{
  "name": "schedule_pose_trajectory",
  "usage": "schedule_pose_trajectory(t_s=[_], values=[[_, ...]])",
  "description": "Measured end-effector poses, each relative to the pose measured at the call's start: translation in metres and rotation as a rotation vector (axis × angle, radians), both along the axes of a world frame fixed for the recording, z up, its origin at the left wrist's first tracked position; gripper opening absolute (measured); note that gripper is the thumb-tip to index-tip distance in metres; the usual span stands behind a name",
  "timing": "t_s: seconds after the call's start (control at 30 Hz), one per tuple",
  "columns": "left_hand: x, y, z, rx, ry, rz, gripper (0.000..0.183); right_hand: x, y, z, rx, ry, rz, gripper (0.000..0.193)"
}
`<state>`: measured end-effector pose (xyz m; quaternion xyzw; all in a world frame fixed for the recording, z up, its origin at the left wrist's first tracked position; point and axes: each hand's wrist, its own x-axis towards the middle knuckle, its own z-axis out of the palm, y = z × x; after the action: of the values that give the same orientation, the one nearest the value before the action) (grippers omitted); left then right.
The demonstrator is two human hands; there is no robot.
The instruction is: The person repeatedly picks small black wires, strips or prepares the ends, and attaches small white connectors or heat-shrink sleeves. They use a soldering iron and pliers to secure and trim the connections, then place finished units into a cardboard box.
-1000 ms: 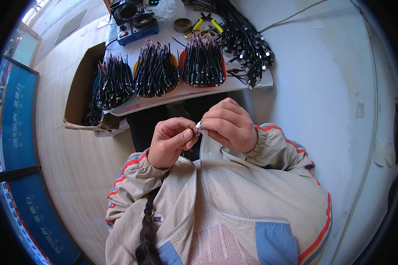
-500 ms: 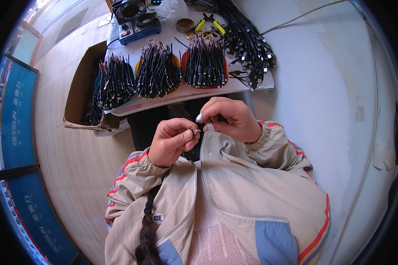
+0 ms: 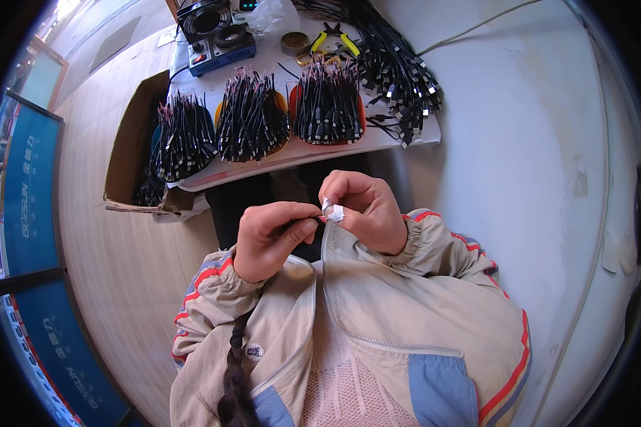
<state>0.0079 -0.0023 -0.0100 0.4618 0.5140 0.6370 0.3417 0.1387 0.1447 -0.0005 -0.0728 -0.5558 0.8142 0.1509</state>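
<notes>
In front of my chest my two hands meet at the fingertips. My left hand is closed in a pinch on thin wires, with a little red showing; the rest of the cable is hidden by the hand. My right hand pinches the tips of these wires between thumb and forefinger. White wrapping covers the right thumb tip, and the forefinger tip is white too. Beyond the hands, black USB cables stand bunched in a red container, a yellow container and a teal one at the left.
The white table carries a blue device with a fan, a round tin, yellow-handled pliers and a clear plastic bag. More USB cables hang at the right. A cardboard box stands at the left.
My right hand has come down and closed with its fingertips against the wires. My left fingers have straightened somewhat, still pinching, and that hand has shifted slightly down.
</notes>
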Motion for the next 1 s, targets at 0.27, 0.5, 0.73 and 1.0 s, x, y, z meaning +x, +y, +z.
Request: schedule_pose_trajectory(t_s=[0.27, 0.5, 0.73, 1.0], values=[[0.004, -0.006, 0.017, -0.003, 0.303, 0.151, 0.019, 0.009, 0.023, 0.018, 0.612, 0.106, -0.067, 0.018], [0.007, -0.005, 0.013, -0.009, 0.293, 0.180, 0.019, 0.004, 0.021, 0.025, 1.483, 0.397, -0.272, 0.027], [0.008, 0.003, 0.022, -0.060, 0.405, 0.301, 0.019, -0.006, 0.017, 0.019, 1.444, 0.295, -0.365, 0.031], [-0.067, 0.071, 0.110, -0.075, 0.694, 0.415, 0.005, 0.000, 0.055, -0.007, 1.055, 0.198, -0.372, 0.023]])
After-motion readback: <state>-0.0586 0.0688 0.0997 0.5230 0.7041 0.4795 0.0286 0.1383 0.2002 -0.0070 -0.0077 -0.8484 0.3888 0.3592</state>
